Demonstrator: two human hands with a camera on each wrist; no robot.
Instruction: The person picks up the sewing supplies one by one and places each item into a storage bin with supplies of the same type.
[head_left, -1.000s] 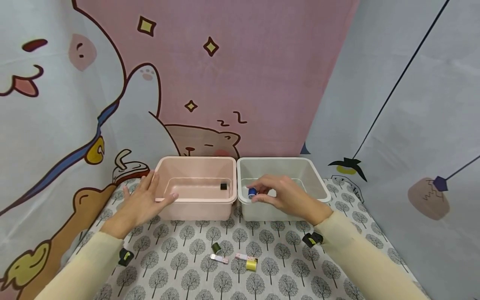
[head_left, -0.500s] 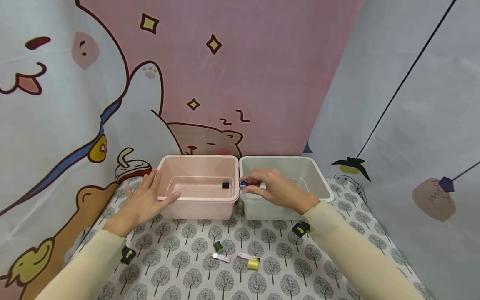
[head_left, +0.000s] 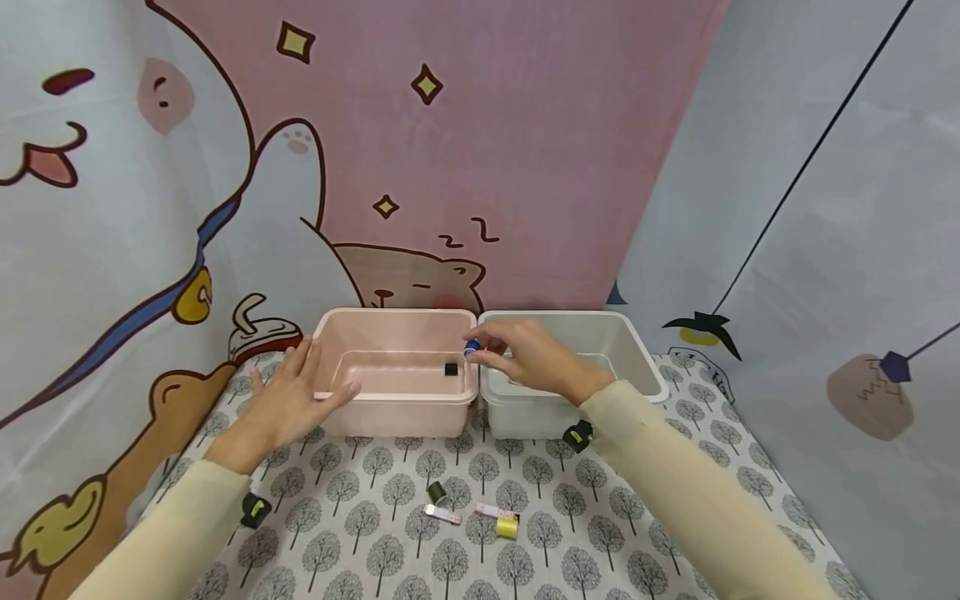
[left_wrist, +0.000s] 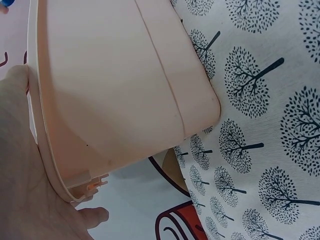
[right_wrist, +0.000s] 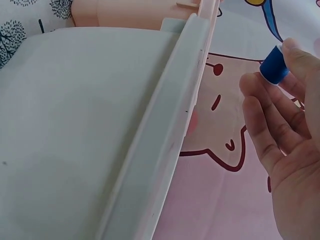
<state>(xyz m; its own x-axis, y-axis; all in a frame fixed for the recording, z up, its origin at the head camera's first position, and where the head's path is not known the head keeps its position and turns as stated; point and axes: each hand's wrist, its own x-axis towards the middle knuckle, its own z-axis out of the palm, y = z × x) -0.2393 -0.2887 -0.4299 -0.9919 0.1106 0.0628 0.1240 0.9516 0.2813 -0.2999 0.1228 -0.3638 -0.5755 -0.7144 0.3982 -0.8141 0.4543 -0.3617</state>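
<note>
My right hand [head_left: 528, 354] pinches a small blue thread spool [head_left: 471, 347] between thumb and fingers. It holds the spool above the right end of the pink bin [head_left: 397, 417], near where that bin meets the pale grey-green bin [head_left: 562, 421]. In the right wrist view the blue spool [right_wrist: 274, 65] shows between thumb and index finger, above rim height. My left hand [head_left: 288, 404], fingers spread and straight, rests at the pink bin's left front corner. Seen from the left wrist, the hand lies along the bin's rim [left_wrist: 37, 100]. A small black block [head_left: 451, 368] lies inside the pink bin.
On the tree-print cloth in front of the bins lie a dark green spool [head_left: 436, 493], a yellow spool [head_left: 507, 527] and two slim pink-and-white pieces, one a flat bar [head_left: 442, 514]. A printed cartoon curtain [head_left: 525, 167] stands right behind both bins.
My right hand has carried the blue spool up and left, from inside the grey-green bin to over the pink bin's right end. The left hand has stayed in place.
</note>
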